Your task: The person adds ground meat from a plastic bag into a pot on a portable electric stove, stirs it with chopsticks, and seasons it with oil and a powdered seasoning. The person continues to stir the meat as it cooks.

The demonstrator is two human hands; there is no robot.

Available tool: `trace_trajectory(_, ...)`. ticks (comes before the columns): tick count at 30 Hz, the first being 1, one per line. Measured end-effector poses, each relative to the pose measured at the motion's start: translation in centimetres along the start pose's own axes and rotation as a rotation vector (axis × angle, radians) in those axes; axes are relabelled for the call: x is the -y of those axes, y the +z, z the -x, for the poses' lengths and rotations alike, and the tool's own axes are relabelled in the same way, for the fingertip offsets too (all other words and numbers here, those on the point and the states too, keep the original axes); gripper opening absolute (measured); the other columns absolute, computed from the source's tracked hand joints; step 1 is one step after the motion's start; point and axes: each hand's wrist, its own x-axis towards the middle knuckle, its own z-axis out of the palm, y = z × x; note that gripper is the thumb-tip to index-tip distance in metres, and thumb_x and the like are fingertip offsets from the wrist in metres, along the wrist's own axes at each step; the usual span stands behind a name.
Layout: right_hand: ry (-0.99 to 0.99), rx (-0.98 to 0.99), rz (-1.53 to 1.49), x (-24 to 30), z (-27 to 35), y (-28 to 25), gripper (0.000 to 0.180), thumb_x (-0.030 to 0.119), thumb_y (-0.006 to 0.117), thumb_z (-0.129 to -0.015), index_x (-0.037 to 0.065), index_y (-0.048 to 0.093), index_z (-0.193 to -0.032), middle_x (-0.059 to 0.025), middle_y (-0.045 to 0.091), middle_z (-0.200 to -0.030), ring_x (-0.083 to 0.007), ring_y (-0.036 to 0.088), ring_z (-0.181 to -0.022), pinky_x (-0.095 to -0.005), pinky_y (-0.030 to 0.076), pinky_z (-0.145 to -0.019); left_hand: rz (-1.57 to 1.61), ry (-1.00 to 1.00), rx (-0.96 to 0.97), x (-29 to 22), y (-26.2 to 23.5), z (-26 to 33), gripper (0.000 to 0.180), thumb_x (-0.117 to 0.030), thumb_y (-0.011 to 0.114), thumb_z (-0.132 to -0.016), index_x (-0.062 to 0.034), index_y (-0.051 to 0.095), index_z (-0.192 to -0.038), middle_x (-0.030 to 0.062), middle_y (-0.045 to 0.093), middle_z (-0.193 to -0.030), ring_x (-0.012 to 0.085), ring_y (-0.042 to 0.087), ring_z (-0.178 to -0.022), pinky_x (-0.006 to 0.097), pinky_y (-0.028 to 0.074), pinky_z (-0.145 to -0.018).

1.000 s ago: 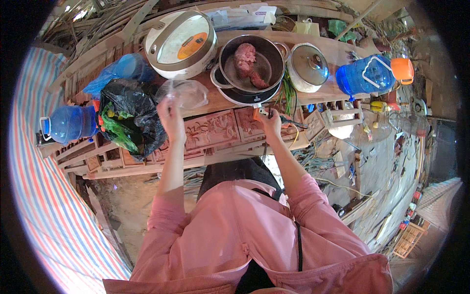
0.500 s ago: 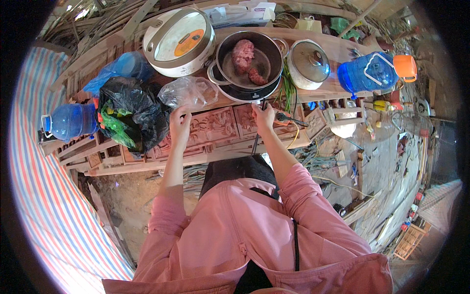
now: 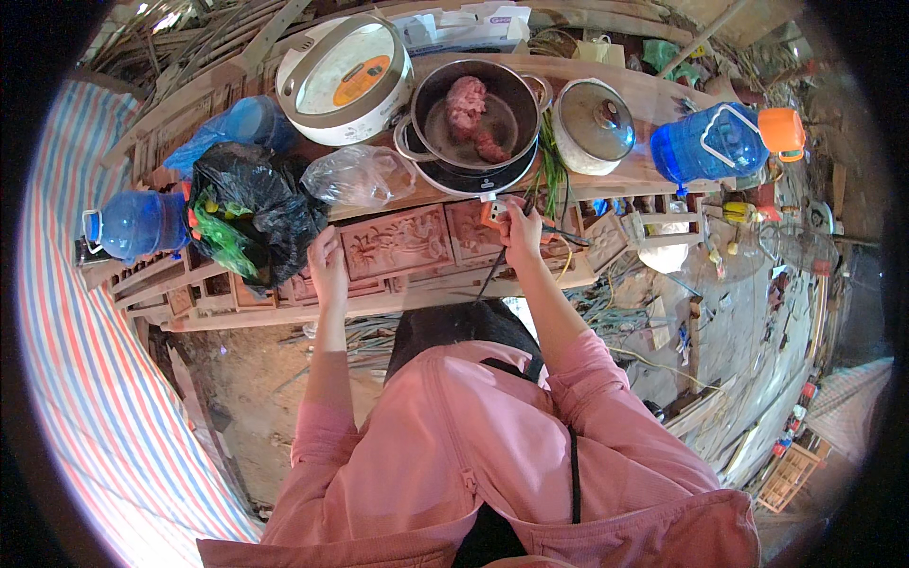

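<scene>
Carved wood (image 3: 402,244) is spread below a pot (image 3: 505,109) at twelve o'clock. Toward one o'clock, an orange socket block (image 3: 490,214) is gripped by the right hand (image 3: 522,232) – the step in hand, it seems; steadiness is called for. Near nine o'clock, the left hand (image 3: 328,268) is loosely bent – nothing is seen in it.

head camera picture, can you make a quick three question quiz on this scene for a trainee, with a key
1. Which lies between the open pot and the glass-lidded pot?
A) rice cooker
B) green stalks
C) black plastic bag

2. True or false: the meat is covered by a lid.

3. Fill in the blank: the person's ____ hand touches the orange socket block.

Key: 1 B. 2 False, it lies uncovered in the open pot. 3 right, since the right hand is on it.
</scene>
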Motion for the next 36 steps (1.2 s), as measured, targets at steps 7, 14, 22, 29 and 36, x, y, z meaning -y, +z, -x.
trace_trajectory(7,-0.008,0.037,0.038,-0.1,0.6,0.1,0.026,0.011,0.067,-0.092,0.009,0.055,-0.116,-0.0027,0.058,-0.072,-0.0071,0.046,-0.047,-0.021,0.028,-0.039,-0.003,-0.048,-0.05,3.1,-2.7,3.7,0.043,0.005,0.052,-0.093,-0.0017,0.055,-0.135,0.0116,0.059,-0.131,0.0226,0.059,-0.118,0.034,0.046,-0.102)
trace_trajectory(14,0.051,0.051,0.049,-1.6,1.9,0.0,0.019,0.017,0.068,-0.093,0.012,0.056,-0.106,-0.0008,0.058,-0.071,-0.008,0.043,-0.045,-0.0222,0.027,-0.038,-0.098,-0.092,-0.003,8.4,-4.8,7.0,0.041,0.002,0.052,-0.094,-0.0026,0.056,-0.134,0.0102,0.063,-0.125,0.0187,0.063,-0.108,0.031,0.051,-0.09)
trace_trajectory(22,-0.045,-0.018,-0.147,-0.5,4.5,-5.4,0.018,0.029,0.065,-0.097,0.012,0.062,-0.101,-0.001,0.057,-0.067,-0.0066,0.041,-0.041,-0.0232,0.025,-0.034,0.063,-0.416,-0.042,8.1,-5.2,9.4,0.036,0.0,0.054,-0.095,-0.0047,0.058,-0.131,0.0082,0.066,-0.113,0.0141,0.067,-0.089,0.028,0.053,-0.069)
trace_trajectory(29,-0.185,-0.168,-0.263,3.0,4.3,-10.5,0.031,0.037,0.058,-0.101,0.008,0.066,-0.103,0.0006,0.056,-0.069,-0.0064,0.042,-0.044,-0.0227,0.026,-0.036,-0.046,-0.371,0.104,3.6,-3.3,7.1,0.023,-0.018,0.063,-0.098,-0.0072,0.063,-0.119,0.0038,0.067,-0.096,0.0094,0.062,-0.075,0.025,0.048,-0.063)
trace_trajectory(36,-0.313,-0.293,-0.552,4.4,3.8,-14.4,0.036,0.039,0.052,-0.103,0.005,0.064,-0.106,0.0011,0.055,-0.068,-0.008,0.045,-0.046,-0.0226,0.029,-0.037,-0.11,-0.312,0.28,-2.2,0.0,4.6,0.027,-0.032,0.063,-0.101,-0.0052,0.064,-0.099,0.0001,0.061,-0.077,0.0085,0.056,-0.061,0.023,0.043,-0.052)
